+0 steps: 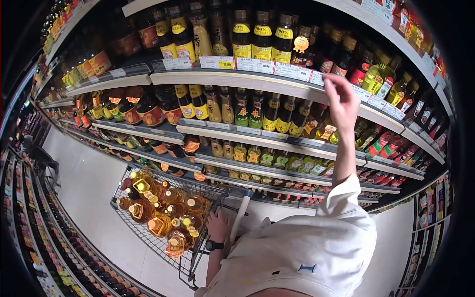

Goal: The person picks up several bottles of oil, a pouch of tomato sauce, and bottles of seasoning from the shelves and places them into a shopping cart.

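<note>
My right hand (342, 101) is raised in front of the upper shelf, fingertips right at the price labels (299, 73) on its edge. Its thumb stands apart from the bent fingers, and nothing shows between them. Behind it are dark sauce bottles (345, 55) and yellow-green bottles (378, 79). Down by my body, my left hand (217, 225) grips the rear rim of a metal shopping cart (148, 242), near the cart's grey handle (242, 213). Several large bottles of amber oil (159, 225) fill the cart, some with yellow caps.
Lower shelves hold rows of dark bottles with yellow labels (284, 119) and small green-labelled bottles (267, 157). A pale tiled floor (94, 183) runs beside the cart. Another stocked shelf (54, 237) lines the left side, and more shelving (428, 222) stands at the right.
</note>
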The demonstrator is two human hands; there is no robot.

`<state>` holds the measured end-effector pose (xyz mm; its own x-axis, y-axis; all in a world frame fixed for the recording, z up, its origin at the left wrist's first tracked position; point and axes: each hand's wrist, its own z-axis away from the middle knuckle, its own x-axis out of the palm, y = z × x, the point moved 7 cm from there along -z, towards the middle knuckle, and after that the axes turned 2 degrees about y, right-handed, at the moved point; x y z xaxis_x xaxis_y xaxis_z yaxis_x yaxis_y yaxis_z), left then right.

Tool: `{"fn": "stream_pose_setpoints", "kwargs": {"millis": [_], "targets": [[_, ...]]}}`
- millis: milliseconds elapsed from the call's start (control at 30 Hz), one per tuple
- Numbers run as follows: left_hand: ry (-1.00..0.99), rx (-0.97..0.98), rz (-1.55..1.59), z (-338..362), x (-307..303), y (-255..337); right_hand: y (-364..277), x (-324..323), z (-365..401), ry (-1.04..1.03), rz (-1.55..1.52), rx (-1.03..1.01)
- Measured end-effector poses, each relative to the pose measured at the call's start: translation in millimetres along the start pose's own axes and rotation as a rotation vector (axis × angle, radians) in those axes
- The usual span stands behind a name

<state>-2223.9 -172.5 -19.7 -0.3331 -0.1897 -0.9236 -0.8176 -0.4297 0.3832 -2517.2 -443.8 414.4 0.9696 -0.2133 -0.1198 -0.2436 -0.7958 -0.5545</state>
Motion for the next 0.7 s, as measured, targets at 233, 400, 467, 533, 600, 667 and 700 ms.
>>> {"fn": "stream_pose_setpoints", "kwargs": {"millis": [233, 400, 467, 533, 600, 667, 700], "targets": [[0.144, 0.097, -0.090, 4, 5, -3, -60, 48, -81, 0.046, 0.412, -0.572], [0.147, -0.125, -0.067, 5, -4, 3, -102, 94, -89, 0.017, 0.596, -0.876], [0.149, -0.127, -0.048, 4, -6, 0, -92, 109, -104, -0.035, 0.872, -0.765], [0.147, -0.136, -0.030, 6, -6, -6, -71, 115, -117, -0.112, 1.018, -0.455], [0.156, -0.092, 0.008, 7, -4, -6, -77, 116, -115, -0.109, 1.058, -0.351], [0.172, -0.099, 0.015, 7, -5, -7, -42, 119, -135, -0.130, 1.114, -0.447], [0.177, -0.095, 0.036, 6, -6, -6, -35, 117, -138, -0.104, 1.107, -0.461]]}}
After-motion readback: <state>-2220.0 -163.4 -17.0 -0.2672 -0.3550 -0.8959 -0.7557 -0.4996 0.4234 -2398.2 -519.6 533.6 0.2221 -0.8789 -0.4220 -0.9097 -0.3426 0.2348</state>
